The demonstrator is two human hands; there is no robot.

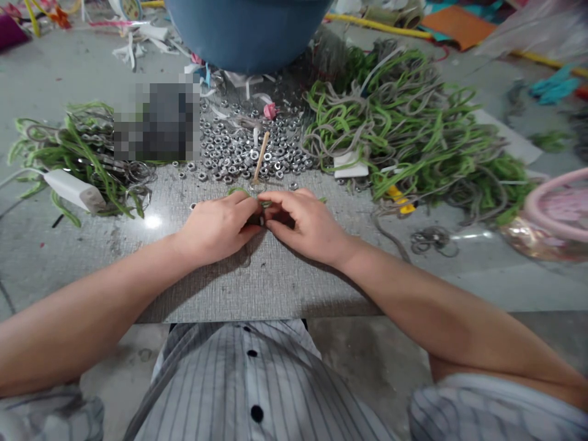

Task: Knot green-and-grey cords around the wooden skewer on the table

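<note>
Fingertip to fingertip, my left hand (215, 223) and my right hand (310, 226) meet low over the grey table (275, 288). Both are closed in a pinch. Bits of green cord (237, 192) show behind the fingers of each hand, and most of that cord is hidden. Just beyond the fingertips lies a thin wooden stick (261, 156), pointing away from me. A broad spread of metal nuts (234, 150) covers the table past it. One small ring-like piece (193, 206) sits beside my left knuckles.
A blue basin (248, 33) stands behind the nuts. Tangled green and grey cords (413, 128) are heaped right; a smaller cord bundle (82, 135) with metal rings lies left, near a white plug-like block (76, 190). At the right edge is a pink-rimmed container (539, 205).
</note>
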